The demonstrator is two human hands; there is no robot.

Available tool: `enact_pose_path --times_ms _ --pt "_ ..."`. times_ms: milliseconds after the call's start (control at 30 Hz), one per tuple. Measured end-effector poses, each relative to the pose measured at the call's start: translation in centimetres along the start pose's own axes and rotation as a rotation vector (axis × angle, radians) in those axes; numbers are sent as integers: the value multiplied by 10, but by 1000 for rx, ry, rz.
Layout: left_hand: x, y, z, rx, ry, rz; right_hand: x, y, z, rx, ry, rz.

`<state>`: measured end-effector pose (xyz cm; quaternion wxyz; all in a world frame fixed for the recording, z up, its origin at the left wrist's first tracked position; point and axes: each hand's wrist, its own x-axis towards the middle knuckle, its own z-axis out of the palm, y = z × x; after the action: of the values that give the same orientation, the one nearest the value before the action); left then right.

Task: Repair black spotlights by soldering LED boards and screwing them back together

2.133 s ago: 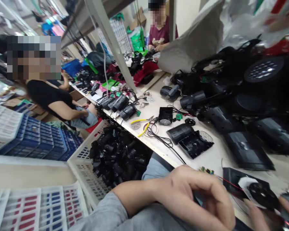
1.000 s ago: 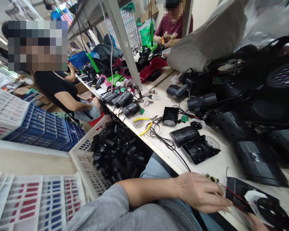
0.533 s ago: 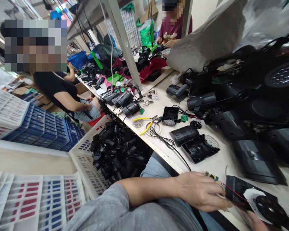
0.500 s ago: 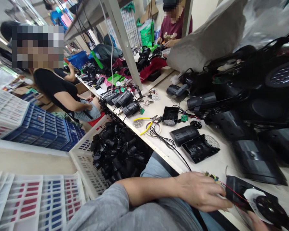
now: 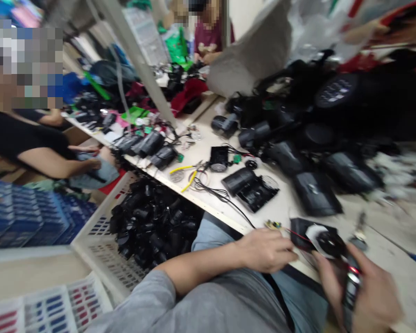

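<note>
The person's left hand (image 5: pixel 266 250) lay at the near edge of the workbench (image 5: pixel 298 203), fingers curled loosely and pressed down on the left end of a small black housing (image 5: pixel 300 230) with a round speaker (image 5: pixel 328 243) seated on a white disc. Whether those fingers actually pinched anything I could not tell — the whole view was smeared. Red wires ran from the housing to a tiny green circuit board (image 5: pixel 273 225) just beside the knuckles. The right hand (image 5: pixel 364 291) was closed around a dark tool (image 5: pixel 351 289) showing a red glint, held close by the speaker's right side.

Farther along the bench lay an open black casing (image 5: pixel 251 190), yellow-handled pliers (image 5: pixel 187 173) and a heap of black speaker shells (image 5: pixel 315 120). A white crate of black parts (image 5: pixel 149 224) stood below — a seated person's arm (image 5: pixel 52 162) rested nearby.
</note>
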<state>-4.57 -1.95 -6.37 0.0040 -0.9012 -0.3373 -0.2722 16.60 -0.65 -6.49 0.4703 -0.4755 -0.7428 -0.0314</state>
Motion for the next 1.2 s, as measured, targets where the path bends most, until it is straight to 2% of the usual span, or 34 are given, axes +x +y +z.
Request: enact_pose_path --times_ms 33,100,200,333,467,633,767,1200 --pt "-1 1 -2 -13 60 -24 5 -5 -1 -72 42 -106" --pt "-1 1 -6 -69 173 -105 12 -10 -3 -107 0 -158" --pt "-1 1 -11 -171 274 -202 15 -10 -3 -108 0 -128" --pt "3 4 -13 -220 328 -301 11 -7 -4 -82 -8 -94" --pt "13 10 -12 -205 306 -315 11 -7 -4 -39 -11 -88" --pt "24 12 -9 -137 265 -200 12 -6 -5 -9 -13 -72" --pt "21 11 -7 -182 283 -127 11 -6 -4 -23 -22 -59" --pt "8 17 -5 -271 175 -62 12 -8 -4 -10 -19 -59"
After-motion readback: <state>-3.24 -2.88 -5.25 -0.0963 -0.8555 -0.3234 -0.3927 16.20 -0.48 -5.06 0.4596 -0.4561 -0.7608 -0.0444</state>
